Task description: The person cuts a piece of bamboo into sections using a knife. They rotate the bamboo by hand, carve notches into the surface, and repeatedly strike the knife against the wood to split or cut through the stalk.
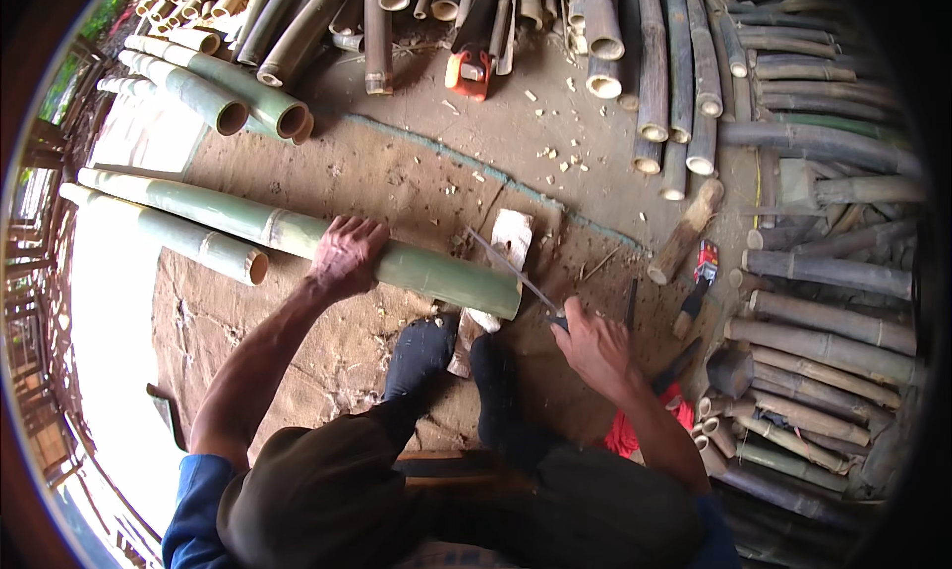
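Fingers bent over its upper curve and hand spread about as wide as the stem allows, the left hand (347, 257) presses on a green bamboo pole (436, 274), while the right hand (595, 343) closes its fist around the dark handle of a thin-bladed tool (516, 273), to the right of a whitish wooden block (513, 234). The pole lies across that block, its cut end just past the block's right edge and its length running off well to the left. The blade slants over the block beside the pole's end; whether its edge touches the rim cannot be told. A second bamboo pole (188, 237) lies left of the block, and two dark-clad feet (421, 356) flank the block's near end. Good work here would seem to call for firm downward weight from the left hand, so the round stem does not roll on the block, with those fingers kept well left of it and out of the blade's path. Light, even strokes, angled away from the feet beside the block, should suit the smooth green skin, where a hurried edge could skid
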Demonstrator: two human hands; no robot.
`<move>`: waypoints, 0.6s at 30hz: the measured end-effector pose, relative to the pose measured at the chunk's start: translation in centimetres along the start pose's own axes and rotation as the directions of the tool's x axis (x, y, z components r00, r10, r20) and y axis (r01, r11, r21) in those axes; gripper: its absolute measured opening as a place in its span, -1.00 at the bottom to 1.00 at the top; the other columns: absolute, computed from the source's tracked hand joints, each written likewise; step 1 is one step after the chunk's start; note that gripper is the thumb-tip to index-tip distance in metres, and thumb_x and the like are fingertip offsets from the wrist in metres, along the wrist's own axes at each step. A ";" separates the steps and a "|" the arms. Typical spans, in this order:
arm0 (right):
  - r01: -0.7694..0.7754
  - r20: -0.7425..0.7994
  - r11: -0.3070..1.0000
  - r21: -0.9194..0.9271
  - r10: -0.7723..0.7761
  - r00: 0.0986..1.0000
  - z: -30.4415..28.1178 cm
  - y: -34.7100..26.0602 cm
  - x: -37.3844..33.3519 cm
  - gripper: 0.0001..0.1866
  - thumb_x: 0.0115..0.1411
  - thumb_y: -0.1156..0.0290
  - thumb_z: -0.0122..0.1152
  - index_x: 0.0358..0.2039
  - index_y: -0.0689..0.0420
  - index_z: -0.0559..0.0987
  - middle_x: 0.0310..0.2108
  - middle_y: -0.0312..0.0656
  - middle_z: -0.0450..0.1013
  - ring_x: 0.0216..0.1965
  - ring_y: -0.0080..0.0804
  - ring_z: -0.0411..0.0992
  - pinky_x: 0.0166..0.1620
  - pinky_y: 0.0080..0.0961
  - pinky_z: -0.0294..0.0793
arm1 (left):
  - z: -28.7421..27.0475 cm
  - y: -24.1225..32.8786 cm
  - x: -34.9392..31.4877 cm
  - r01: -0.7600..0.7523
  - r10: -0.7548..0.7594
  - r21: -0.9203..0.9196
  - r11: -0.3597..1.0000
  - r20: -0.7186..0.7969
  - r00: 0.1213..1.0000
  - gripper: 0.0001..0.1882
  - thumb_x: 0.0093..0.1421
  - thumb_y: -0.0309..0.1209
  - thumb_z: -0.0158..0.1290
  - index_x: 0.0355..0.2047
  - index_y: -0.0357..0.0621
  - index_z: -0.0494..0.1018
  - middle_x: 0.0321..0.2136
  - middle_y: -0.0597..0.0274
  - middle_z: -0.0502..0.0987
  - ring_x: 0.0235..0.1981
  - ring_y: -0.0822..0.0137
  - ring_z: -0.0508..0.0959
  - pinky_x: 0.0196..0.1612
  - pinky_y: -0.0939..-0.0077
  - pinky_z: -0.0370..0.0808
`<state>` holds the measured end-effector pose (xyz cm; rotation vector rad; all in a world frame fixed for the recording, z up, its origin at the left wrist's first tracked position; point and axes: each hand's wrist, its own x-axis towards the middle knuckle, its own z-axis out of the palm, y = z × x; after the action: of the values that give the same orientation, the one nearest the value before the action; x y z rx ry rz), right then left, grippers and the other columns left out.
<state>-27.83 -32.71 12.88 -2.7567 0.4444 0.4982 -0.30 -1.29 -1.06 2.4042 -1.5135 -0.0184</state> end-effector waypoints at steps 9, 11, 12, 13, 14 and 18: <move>0.120 -0.091 0.986 0.114 -0.110 0.990 1.5 0.0 -0.9 -0.67 0.49 0.18 0.21 -0.10 0.20 0.39 -0.37 0.13 0.65 -0.39 0.22 0.65 -0.29 0.01 0.66 | 0.2 0.0 0.1 -0.022 0.020 -0.066 0.998 -0.023 1.000 -0.49 -0.16 -0.40 0.39 -0.16 -0.09 0.47 -0.23 0.05 0.57 -0.11 -0.04 0.61 0.04 0.00 0.51; -0.036 0.115 0.998 -0.057 0.042 0.992 3.3 2.5 -0.3 -0.68 0.50 0.17 0.18 -0.09 0.17 0.40 -0.38 0.17 0.64 -0.34 0.27 0.65 -0.29 0.12 0.63 | 0.3 0.7 -0.3 -0.026 0.026 -0.045 0.999 -0.015 1.000 -0.52 -0.14 -0.40 0.37 -0.16 -0.11 0.48 -0.23 0.05 0.56 -0.12 -0.04 0.60 0.03 0.00 0.50; -0.002 0.097 0.999 -0.037 0.005 0.995 1.2 1.8 0.4 -0.68 0.51 0.16 0.17 -0.10 0.17 0.39 -0.38 0.18 0.64 -0.34 0.27 0.65 -0.29 0.11 0.63 | 0.0 0.4 -0.2 -0.013 0.012 -0.017 1.000 -0.022 1.000 -0.53 -0.12 -0.40 0.36 -0.16 -0.11 0.48 -0.24 0.04 0.56 -0.12 -0.04 0.59 0.03 -0.01 0.50; 0.015 0.105 1.000 -0.010 -0.014 0.994 -0.4 0.6 -0.4 -0.68 0.52 0.16 0.16 -0.10 0.17 0.39 -0.39 0.19 0.63 -0.33 0.27 0.65 -0.29 0.10 0.63 | 0.2 0.3 -1.1 0.004 -0.004 0.006 1.000 -0.044 0.999 -0.52 -0.11 -0.39 0.36 -0.14 -0.13 0.49 -0.23 0.05 0.56 -0.12 -0.03 0.59 0.05 0.00 0.50; 0.075 0.029 0.994 0.085 -0.077 0.997 -2.0 -1.0 -1.6 -0.69 0.49 0.19 0.20 -0.08 0.18 0.41 -0.37 0.17 0.64 -0.34 0.23 0.66 -0.29 0.05 0.64 | 0.7 0.7 -2.3 0.026 -0.025 0.020 0.999 -0.062 0.998 -0.52 -0.09 -0.39 0.35 -0.12 -0.14 0.49 -0.23 0.06 0.56 -0.11 -0.02 0.59 0.06 0.01 0.49; 0.419 -0.434 0.855 0.304 -0.267 0.860 -5.6 -5.5 -2.0 -0.66 0.37 0.35 0.42 0.03 0.18 0.50 -0.29 0.01 0.64 -0.33 0.07 0.68 -0.30 -0.09 0.66 | 0.8 1.1 -1.9 0.049 -0.036 0.099 0.994 -0.130 0.991 -0.43 -0.01 -0.37 0.32 0.04 -0.22 0.49 -0.11 0.03 0.59 -0.02 0.00 0.59 0.20 -0.02 0.46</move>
<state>-26.12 -29.19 19.93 -2.4467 0.0920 -0.2052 -2.26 -0.20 -1.83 2.4639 -1.4384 0.2046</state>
